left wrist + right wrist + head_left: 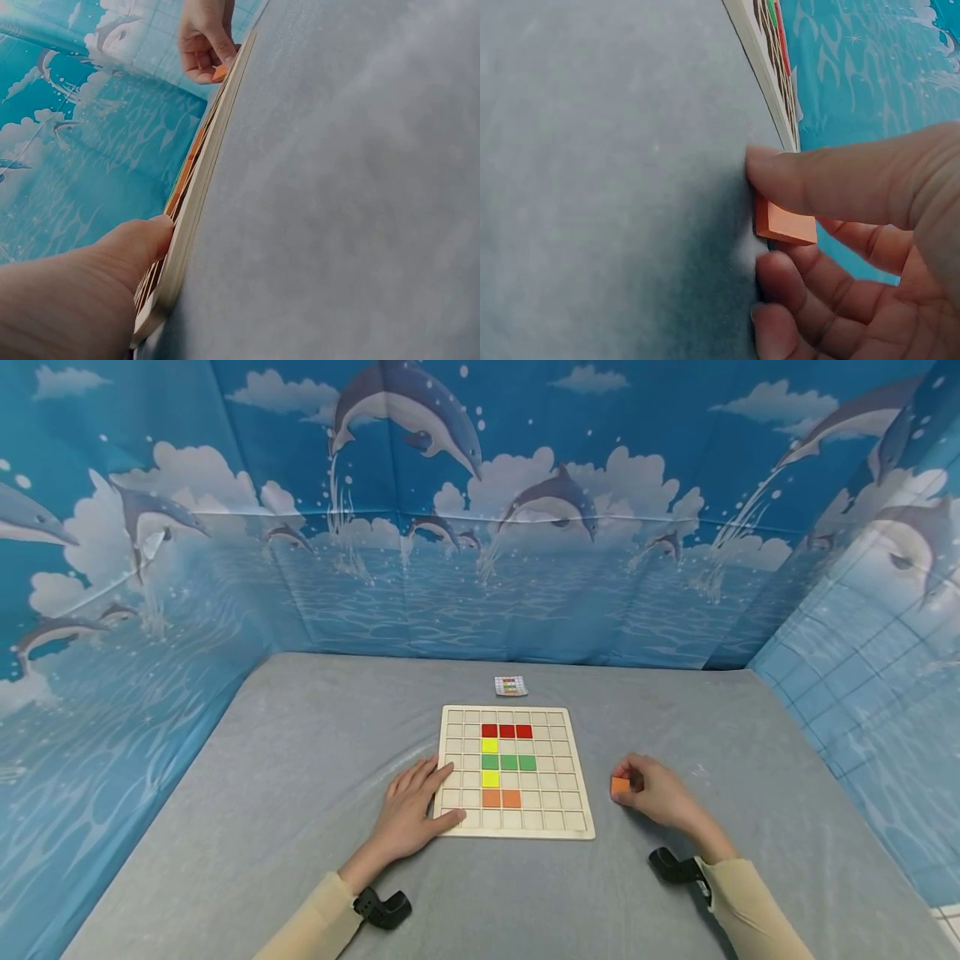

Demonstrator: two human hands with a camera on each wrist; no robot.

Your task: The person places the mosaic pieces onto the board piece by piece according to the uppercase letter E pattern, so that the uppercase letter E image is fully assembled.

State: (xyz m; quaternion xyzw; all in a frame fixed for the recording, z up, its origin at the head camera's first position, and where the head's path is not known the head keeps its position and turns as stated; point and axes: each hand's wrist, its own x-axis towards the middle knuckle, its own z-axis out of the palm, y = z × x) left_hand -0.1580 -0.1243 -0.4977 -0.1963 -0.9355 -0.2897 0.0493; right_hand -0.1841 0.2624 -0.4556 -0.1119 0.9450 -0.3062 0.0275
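Note:
A square wooden grid board lies on the grey cloth. Set in its cells are a row of red tiles, a yellow tile, a row of green tiles, another yellow tile and two orange tiles. My left hand rests at the board's left edge, its fingers stretched out and the thumb over the near left corner cells. Right of the board, my right hand pinches an orange block between thumb and fingers, close over the cloth.
A small pattern card with coloured squares lies behind the board. Grey cloth covers the table. A blue dolphin curtain stands along the back and both sides. Black wrist devices sit at both sleeves.

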